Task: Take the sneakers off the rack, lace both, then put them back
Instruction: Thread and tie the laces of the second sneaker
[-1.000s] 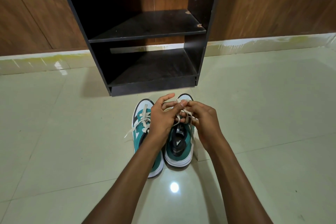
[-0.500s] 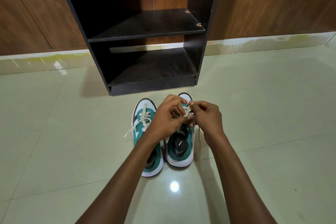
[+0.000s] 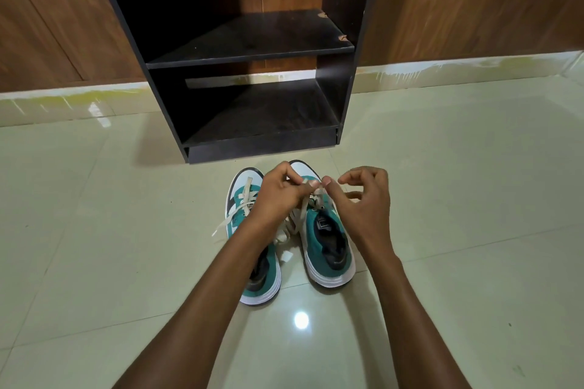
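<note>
Both sneakers (image 3: 297,230) are sitting on the floor (image 3: 458,199) before the rack (image 3: 252,50), toes facing it, keeping laces reachable. The left hand (image 3: 278,196) is pinching the right sneaker's lace (image 3: 303,208); the right hand (image 3: 363,199), thumb and forefinger closing beside it, is half-curled to thread.

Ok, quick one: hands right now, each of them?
Left hand: closed, pinching the lace of the right-side sneaker.
Right hand: thumb and a finger pinch the same lace, other fingers loosely curled.

light: dim, overhead | glare: floor (image 3: 301,320) | edges: wide-angle bowing
</note>
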